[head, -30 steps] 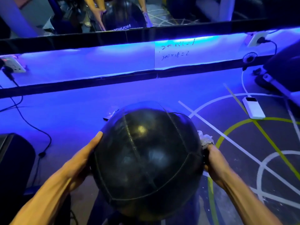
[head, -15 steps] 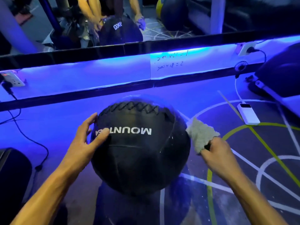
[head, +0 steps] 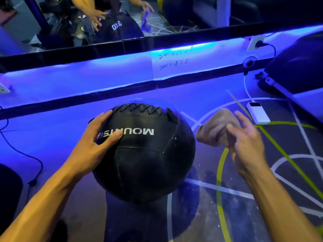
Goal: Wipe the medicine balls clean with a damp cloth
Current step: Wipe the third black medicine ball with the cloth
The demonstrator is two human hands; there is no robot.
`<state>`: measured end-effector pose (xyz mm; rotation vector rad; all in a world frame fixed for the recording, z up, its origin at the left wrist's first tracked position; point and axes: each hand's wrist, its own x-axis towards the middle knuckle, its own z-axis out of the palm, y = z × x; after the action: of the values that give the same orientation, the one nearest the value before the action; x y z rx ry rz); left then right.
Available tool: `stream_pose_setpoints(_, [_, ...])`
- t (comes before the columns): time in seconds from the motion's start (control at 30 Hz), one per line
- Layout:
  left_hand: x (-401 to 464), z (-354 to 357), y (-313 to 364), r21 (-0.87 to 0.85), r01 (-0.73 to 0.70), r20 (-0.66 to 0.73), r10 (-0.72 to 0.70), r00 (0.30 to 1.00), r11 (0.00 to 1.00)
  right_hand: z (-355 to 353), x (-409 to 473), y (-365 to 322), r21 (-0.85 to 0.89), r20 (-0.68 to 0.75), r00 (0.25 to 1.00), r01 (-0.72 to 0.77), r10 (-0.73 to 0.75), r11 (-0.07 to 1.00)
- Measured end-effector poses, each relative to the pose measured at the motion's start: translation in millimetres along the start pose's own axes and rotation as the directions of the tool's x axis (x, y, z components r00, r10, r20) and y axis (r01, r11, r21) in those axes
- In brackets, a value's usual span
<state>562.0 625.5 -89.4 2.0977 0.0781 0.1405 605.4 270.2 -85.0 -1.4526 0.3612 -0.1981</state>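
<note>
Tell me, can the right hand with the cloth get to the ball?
Probably yes. The right hand holds the cloth just beside the medicine ball, with only open air between them, while the left hand steadies the ball's other side.

Cloth right of ball; power bank probably beyond.

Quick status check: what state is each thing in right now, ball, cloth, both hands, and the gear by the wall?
Medicine ball: off the floor, lacing on top.
Cloth: bunched, blurred, clear of the ball.
Left hand: fingers spread, pressing on the ball.
Right hand: holds the cloth.
Power bank: on the floor, cable attached.
Wall socket: plug in.
</note>
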Motion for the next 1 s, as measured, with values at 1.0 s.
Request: stream_pose_setpoints(1.0, [-22.8, -15.1, -21.4, -0.079, 0.04, -0.008, -0.04, 0.999, 0.996, 114.5, -17.7, 33.4, -0.242, 0.664, 0.694, 0.551, -0.278, 0.798])
